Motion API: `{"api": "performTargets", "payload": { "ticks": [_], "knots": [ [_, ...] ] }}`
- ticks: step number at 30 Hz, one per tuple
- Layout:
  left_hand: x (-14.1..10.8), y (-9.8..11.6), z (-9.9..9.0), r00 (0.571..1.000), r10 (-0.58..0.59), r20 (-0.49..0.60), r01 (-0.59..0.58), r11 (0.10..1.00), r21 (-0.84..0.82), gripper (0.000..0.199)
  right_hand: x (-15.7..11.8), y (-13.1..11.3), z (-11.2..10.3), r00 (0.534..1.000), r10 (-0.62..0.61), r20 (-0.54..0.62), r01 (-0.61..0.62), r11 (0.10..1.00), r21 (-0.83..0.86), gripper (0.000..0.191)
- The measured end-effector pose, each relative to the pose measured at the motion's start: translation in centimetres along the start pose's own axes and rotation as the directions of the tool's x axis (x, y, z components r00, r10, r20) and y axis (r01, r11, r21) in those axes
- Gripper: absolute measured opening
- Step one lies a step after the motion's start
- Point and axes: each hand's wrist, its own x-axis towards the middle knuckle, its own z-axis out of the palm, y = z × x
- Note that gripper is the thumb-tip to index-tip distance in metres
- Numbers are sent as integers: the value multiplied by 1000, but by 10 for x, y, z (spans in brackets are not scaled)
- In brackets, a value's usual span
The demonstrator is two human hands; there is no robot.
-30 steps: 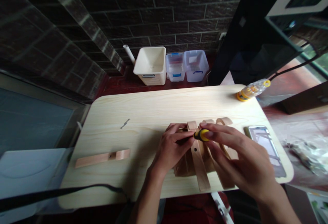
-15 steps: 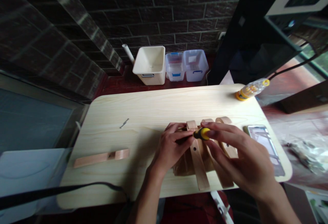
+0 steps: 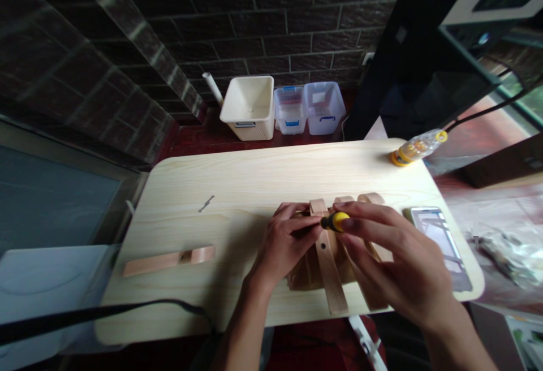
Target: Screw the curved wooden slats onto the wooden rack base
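My right hand [image 3: 401, 255] grips a screwdriver [image 3: 335, 221] by its yellow and black handle, which points down at the wooden piece. Close by its lower end, the thumb and forefinger of my left hand [image 3: 282, 241] are pinched together; what lies between them is hidden. Beneath both hands is a brown wooden piece [image 3: 303, 275] with several pale curved strips across it. One strip [image 3: 333, 289] shows a dark hole. A similar loose strip [image 3: 169, 261] lies apart at the table's left.
On the pale wooden table [image 3: 254, 173] are small dark metal bits [image 3: 206, 203], a clear bottle [image 3: 418, 147] with yellow ends, and a phone-like device [image 3: 441, 241]. Behind stand a cream bin [image 3: 252, 130] and two clear boxes [image 3: 324, 125]. A black strap [image 3: 127, 307] crosses the lower left.
Almost nothing differs. Both hands, the screwdriver and the wooden piece keep their places, with only a very slight shift of the whole view.
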Motion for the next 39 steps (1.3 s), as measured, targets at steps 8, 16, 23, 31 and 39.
{"api": "performTargets", "payload": {
  "ticks": [8, 16, 23, 31, 39],
  "knots": [
    [1, 0, -1, 1000, 12, -7, -12, 1000, 1, 19, -1, 2, 2, 1000, -10, 2, 10, 1000, 15, 48],
    [-1, -1, 0, 1000, 4, -4, -4, 1000, 0, 19, 1, 2, 3, 1000, 2, -28, -2, 1000, -9, 44],
    [-1, -2, 1, 1000, 13, -2, -13, 1000, 8, 20, -2, 3, 3, 1000, -4, -15, 4, 1000, 1, 48],
    [0, 0, 0, 999, 28, -22, -27, 999, 33, 19, 0, 2, 3, 1000, 1, -11, 0, 1000, 27, 49],
    [0, 2, -1, 1000, 2, -7, -1, 1000, 27, 20, 0, 1, 3, 1000, 1, -31, 0, 1000, 13, 50]
  ]
}}
